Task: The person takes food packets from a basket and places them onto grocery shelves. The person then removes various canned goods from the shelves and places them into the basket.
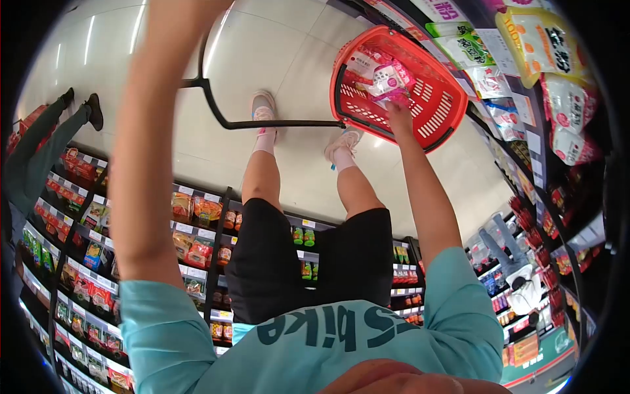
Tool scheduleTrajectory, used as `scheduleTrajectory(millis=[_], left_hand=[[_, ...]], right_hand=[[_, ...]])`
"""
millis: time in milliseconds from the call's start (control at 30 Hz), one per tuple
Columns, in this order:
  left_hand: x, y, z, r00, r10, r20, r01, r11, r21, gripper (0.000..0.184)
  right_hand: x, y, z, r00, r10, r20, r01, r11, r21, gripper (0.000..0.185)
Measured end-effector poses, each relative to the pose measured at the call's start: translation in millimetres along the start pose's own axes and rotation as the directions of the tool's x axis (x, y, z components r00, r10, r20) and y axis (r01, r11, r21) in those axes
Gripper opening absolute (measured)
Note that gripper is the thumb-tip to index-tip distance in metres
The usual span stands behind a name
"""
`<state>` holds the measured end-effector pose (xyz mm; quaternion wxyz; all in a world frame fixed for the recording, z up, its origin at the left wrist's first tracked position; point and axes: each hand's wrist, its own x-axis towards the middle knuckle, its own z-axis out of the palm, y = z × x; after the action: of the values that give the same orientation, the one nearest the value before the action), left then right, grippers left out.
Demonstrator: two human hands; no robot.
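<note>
A red plastic basket [446, 79] stands on the floor ahead, right of centre. Inside it lie pink-and-white packets [387, 77]. My right hand [399, 118] reaches over the near rim, its fingers closed on the lower end of one packet. A black handle bar [282, 123] runs left from the basket's rim and bends upward. My left hand [187, 10] is raised at the top edge, blurred and partly cut off near the bar's upper end; its fingers cannot be made out.
Shelves of packaged food [85, 282] line the near side, behind my legs. More shelves with hanging bags [545, 46] rise on the right. Another person's legs [49, 148] are at the far left, and a person in white [525, 289] is at the right.
</note>
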<state>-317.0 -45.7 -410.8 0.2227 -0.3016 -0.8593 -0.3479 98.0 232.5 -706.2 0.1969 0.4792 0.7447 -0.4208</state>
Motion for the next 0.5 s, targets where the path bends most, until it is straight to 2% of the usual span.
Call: scheduleTrajectory(millis=[67, 100, 133, 167, 200, 233, 267, 300, 333, 400, 467, 500], left_hand=[[-91.2, 56.4, -34.5, 0.938, -0.091, 0.335, 0.178, 0.954, -0.241, 0.07], [-128.4, 79.5, -50.3, 0.855, -0.117, 0.505, 0.302, 0.904, -0.302, 0.068], [-154.3, 96.7, -65.8, 0.714, -0.059, 0.698, 0.355, 0.89, -0.288, 0.076], [-187.9, 107.7, -74.2, 0.596, -0.072, 0.799, 0.497, 0.815, -0.298, 0.07], [-213.6, 122.8, -79.6, 0.515, -0.149, 0.844, 0.544, 0.817, -0.188, 0.055], [-230.0, 134.2, -82.4, 0.482, -0.169, 0.86, 0.603, 0.776, -0.185, 0.05], [-260.8, 140.1, -86.6, 0.404, -0.149, 0.903, 0.709, 0.674, -0.206, 0.048], [-270.0, 146.5, -85.8, 0.361, -0.158, 0.919, 0.764, 0.616, -0.194, 0.043], [-283.0, 147.4, -81.6, 0.344, -0.136, 0.929, 0.788, 0.58, -0.207, 0.038], [-300.6, 142.7, -69.2, 0.1, -0.128, 0.987, 0.891, 0.453, -0.032, 0.033], [-311.8, 138.6, -56.4, -0.006, -0.159, 0.987, 0.949, 0.31, 0.055, 0.029], [-317.6, 137.9, -52.3, -0.048, -0.185, 0.982, 0.986, 0.146, 0.076, 0.025]], right_hand=[[40.7, 6.1, 15.2, 0.996, 0.056, 0.065, -0.064, 0.99, 0.123, 0.055], [59.7, 5.6, 23.2, 0.996, 0.059, 0.067, -0.067, 0.99, 0.124, 0.055], [78.6, 2.4, 33.6, 0.998, 0.05, 0.048, -0.053, 0.997, 0.061, 0.056], [94.8, 4.5, 44.3, 0.999, 0.043, 0.032, -0.043, 0.999, -0.006, 0.058], [113.0, 7.8, 56.5, 0.998, 0.041, 0.038, -0.041, 0.999, -0.005, 0.058], [130.8, 11.2, 70.8, 0.998, -0.025, -0.049, 0.022, 0.998, -0.058, 0.059], [149.5, 14.9, 86.7, 0.987, -0.094, -0.13, 0.078, 0.99, -0.116, 0.061], [172.4, 17.3, 95.6, 0.996, -0.085, 0.011, 0.085, 0.974, -0.208, 0.057], [182.3, 24.8, 108.9, 0.996, -0.087, 0.026, 0.091, 0.975, -0.204, 0.057], [161.7, -5.0, 105.3, 0.999, -0.008, -0.04, -0.008, 0.922, -0.387, 0.049], [148.2, -11.4, 108.7, 0.996, -0.032, -0.083, -0.005, 0.914, -0.405, 0.044], [139.6, -7.2, 106.7, 0.989, -0.088, -0.115, 0.056, 0.964, -0.259, 0.039]])
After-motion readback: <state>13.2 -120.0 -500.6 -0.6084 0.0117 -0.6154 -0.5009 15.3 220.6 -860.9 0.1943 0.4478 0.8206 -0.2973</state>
